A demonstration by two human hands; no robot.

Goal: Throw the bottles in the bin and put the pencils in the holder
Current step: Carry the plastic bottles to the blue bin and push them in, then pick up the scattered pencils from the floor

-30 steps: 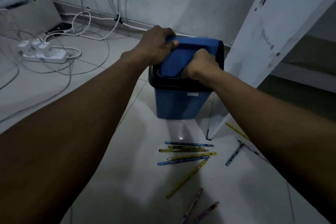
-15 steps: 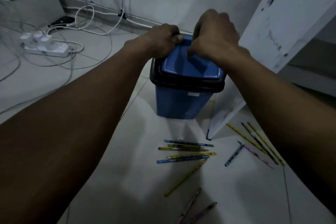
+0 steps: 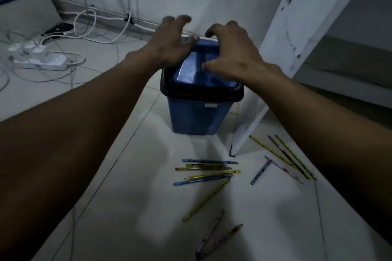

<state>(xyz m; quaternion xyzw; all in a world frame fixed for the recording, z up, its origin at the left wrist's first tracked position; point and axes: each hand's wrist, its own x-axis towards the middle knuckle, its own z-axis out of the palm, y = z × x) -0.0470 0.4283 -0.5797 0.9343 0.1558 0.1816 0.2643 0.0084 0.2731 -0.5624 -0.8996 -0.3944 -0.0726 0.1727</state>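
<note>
Two hands, left [image 3: 172,45] and right [image 3: 230,53], now lifted with fingers spread and empty over bin [image 3: 200,112], its lid swung back level: bottles apparently binned; pencils [image 3: 206,172] remain on floor [image 3: 131,207], holder unseen.

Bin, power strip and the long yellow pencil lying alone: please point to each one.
Bin [image 3: 199,116]: head view, on its blue front wall.
Power strip [image 3: 45,62]: head view, on its white body.
Yellow pencil [image 3: 206,199]: head view, on the middle of its shaft.
</note>
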